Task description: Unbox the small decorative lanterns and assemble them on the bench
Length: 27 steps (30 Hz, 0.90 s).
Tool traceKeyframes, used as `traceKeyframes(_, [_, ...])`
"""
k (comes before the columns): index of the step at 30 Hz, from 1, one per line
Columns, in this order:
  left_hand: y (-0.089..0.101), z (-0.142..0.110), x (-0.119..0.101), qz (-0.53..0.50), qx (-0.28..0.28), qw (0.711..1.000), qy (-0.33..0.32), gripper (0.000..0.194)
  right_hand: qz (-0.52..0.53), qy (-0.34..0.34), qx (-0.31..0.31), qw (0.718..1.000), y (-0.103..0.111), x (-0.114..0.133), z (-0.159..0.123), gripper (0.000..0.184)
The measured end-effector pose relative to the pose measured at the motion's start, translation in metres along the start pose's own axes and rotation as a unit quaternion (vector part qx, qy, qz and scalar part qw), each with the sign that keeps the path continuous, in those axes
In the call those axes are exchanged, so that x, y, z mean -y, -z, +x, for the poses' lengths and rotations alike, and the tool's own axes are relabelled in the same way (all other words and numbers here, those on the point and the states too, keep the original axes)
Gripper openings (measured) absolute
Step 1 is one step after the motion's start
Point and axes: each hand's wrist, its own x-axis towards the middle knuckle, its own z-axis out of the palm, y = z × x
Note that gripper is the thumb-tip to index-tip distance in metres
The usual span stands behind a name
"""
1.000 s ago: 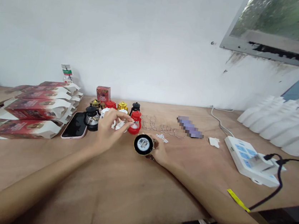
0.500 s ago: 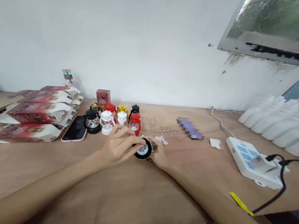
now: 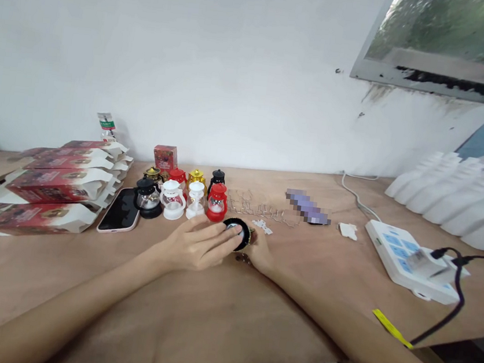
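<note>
A mini lantern (image 3: 245, 237) is tipped so that its round black-rimmed base faces me, with a pale disc inside the rim. My right hand (image 3: 261, 252) is closed around its body from the right. My left hand (image 3: 202, 244) comes from the left, its fingers close together and pressed on the base, covering much of the disc. Whether a small part lies under those fingertips is hidden. Just behind stand several mini lanterns, among them a red one (image 3: 217, 203), a white one (image 3: 173, 200) and a black one (image 3: 148, 199).
Left of the lanterns lie a phone (image 3: 120, 209) and a stack of flattened red boxes (image 3: 65, 182). Small white pieces (image 3: 262, 226) and thin wire handles (image 3: 260, 210) lie behind my right hand. At right are a power strip (image 3: 407, 261) and white spray bottles (image 3: 463, 195).
My left fingers have moved from pinching at the middle of the base to lying across it. The lantern has shifted slightly up and right, its base turned a little more sideways.
</note>
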Motion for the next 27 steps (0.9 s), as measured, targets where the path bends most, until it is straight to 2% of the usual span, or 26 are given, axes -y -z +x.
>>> traceKeyframes(6, [-0.006, -0.003, -0.008, 0.050, -0.007, 0.999, -0.017, 0.016, -0.008, -0.008, -0.030, 0.999, 0.000, -0.002, -0.001, 0.021])
traceKeyframes(10, [-0.010, -0.005, -0.011, 0.079, -0.011, 0.997, -0.011, 0.019, 0.015, -0.031, -0.045, 0.998, -0.002, -0.002, -0.002, 0.026])
traceKeyframes(16, [-0.012, -0.002, -0.013, 0.038, -0.035, 0.997, 0.063, 0.017, 0.044, -0.046, -0.048, 0.997, -0.004, -0.001, -0.003, 0.036])
traceKeyframes(20, [-0.013, -0.003, -0.017, -0.028, -0.074, 0.987, 0.137, 0.034, 0.055, -0.014, -0.037, 0.998, -0.006, 0.006, -0.006, 0.037])
traceKeyframes(22, [-0.013, -0.005, -0.018, -0.090, -0.089, 0.968, 0.216, 0.055, 0.050, 0.010, -0.007, 0.999, -0.009, 0.011, -0.009, 0.038])
traceKeyframes(24, [-0.014, -0.007, -0.020, -0.186, -0.058, 0.935, 0.298, 0.071, 0.044, 0.038, 0.040, 0.998, -0.012, 0.014, -0.012, 0.038])
traceKeyframes(25, [-0.015, -0.009, -0.020, -0.244, -0.028, 0.913, 0.326, 0.071, 0.039, 0.051, 0.060, 0.996, -0.013, 0.015, -0.013, 0.039])
traceKeyframes(27, [-0.018, -0.013, -0.021, -0.347, 0.022, 0.866, 0.359, 0.058, 0.021, 0.065, 0.088, 0.994, -0.015, 0.016, -0.014, 0.041])
